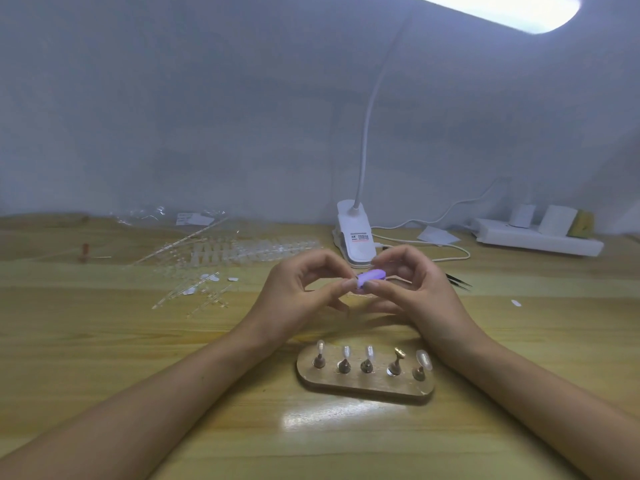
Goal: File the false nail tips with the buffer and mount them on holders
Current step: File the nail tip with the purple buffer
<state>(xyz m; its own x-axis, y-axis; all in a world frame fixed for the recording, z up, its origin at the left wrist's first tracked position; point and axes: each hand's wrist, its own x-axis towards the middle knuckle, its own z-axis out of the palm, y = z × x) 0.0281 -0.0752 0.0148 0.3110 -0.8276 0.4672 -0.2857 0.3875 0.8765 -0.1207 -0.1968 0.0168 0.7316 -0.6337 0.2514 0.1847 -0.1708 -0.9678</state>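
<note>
Purple block at the centre of the head view: what step is that? (DESK)

Filing, by the look of it. The buffer [371, 276] is held up above the table [138, 341], well behind the wooden stand [377, 390], with both hands closed together on it. The left hand [301, 289] pinches its near end between thumb and forefinger. The right hand [415, 289] clamps it from the other side, thumb under, forefinger over. (PHOTOGRAPHER)

And the nail tip being filed? (DESK)

Too small to tell. If one is there, it is hidden between the left fingertips and the buffer. (PHOTOGRAPHER)

How far along? (DESK)

Four of the five pegs on the stand carry clear mounted tips [424, 358]. The fourth from the left, the bare peg [399, 355], shows only its gold cap, so I judge one tip remains. The next move calls for a light pinch and a steady press onto that cap, without knocking the neighbours just beside it. (PHOTOGRAPHER)

Describe the buffer. (DESK)

Small, oblong, with rounded ends, pale violet and matte, brightly lit under the lamp [355, 233]. Spare tips [249, 251] lie in clear strips on the far left of the table. (PHOTOGRAPHER)
</note>
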